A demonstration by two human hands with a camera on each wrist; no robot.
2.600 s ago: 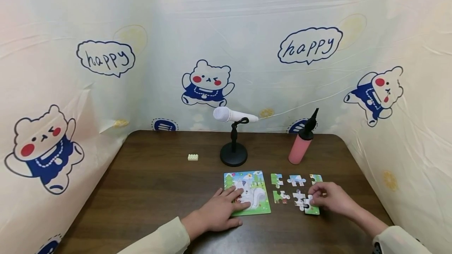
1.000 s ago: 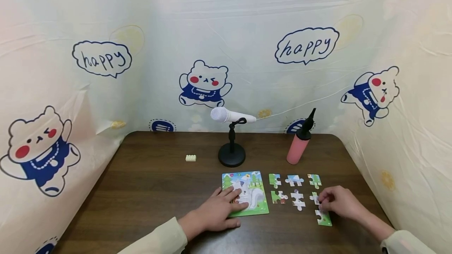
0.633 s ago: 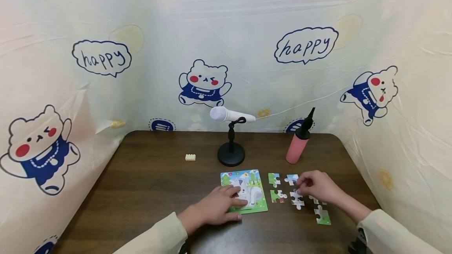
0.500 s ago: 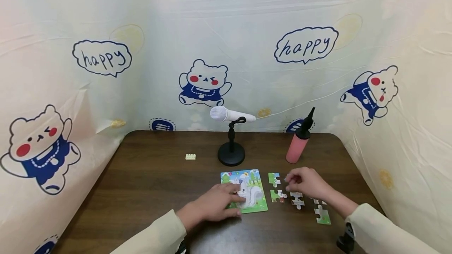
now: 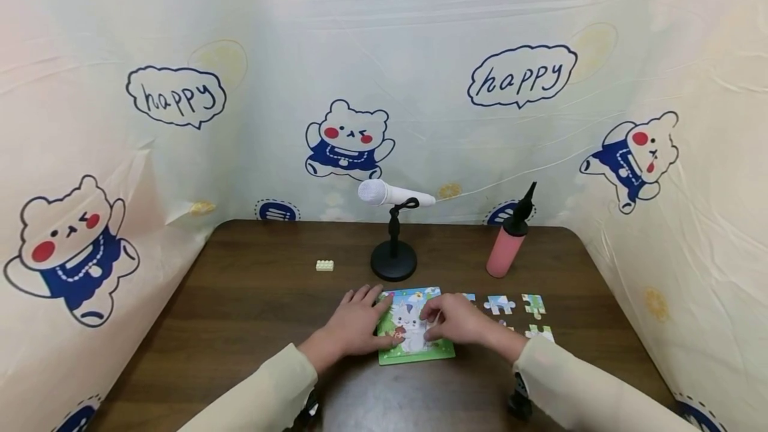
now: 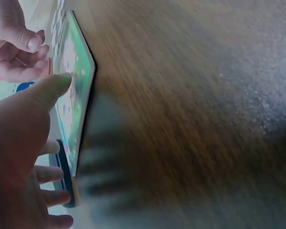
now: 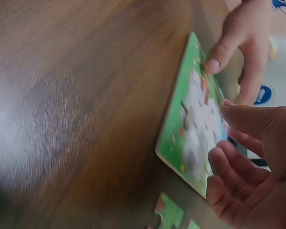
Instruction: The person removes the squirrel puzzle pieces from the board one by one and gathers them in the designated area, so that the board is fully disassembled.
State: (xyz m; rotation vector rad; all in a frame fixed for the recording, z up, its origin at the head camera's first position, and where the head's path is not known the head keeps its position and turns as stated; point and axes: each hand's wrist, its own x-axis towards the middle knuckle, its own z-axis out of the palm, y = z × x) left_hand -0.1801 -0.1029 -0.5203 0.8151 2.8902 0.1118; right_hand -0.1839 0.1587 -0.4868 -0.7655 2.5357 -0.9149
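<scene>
A square puzzle board (image 5: 414,356) printed with a white animal on green lies flat on the table. My left hand (image 5: 353,320) is at its left side, fingers spread; the thumb (image 6: 57,88) rests on the board's picture. Over the board's right part is my right hand (image 5: 459,320), its fingers (image 7: 226,167) loosely bent. A gap shows between its thumb and fingers, and I see nothing held there. Loose jigsaw pieces lie right of the board, among them a blue piece (image 5: 499,304) and a green piece (image 5: 533,305). My right forearm hides some of them.
Behind the board stands a white microphone (image 5: 399,195) on a black stand (image 5: 393,261). A pink pump bottle (image 5: 505,253) with a black nozzle is at the back right. A small cream toy brick (image 5: 325,265) lies left of the stand. Printed cloth (image 5: 270,52) surrounds the brown table (image 5: 252,285).
My right hand has moved left from the jigsaw pieces to above the board. The pieces at right were spread apart earlier. My left hand has slid from the board's middle to its left edge.
</scene>
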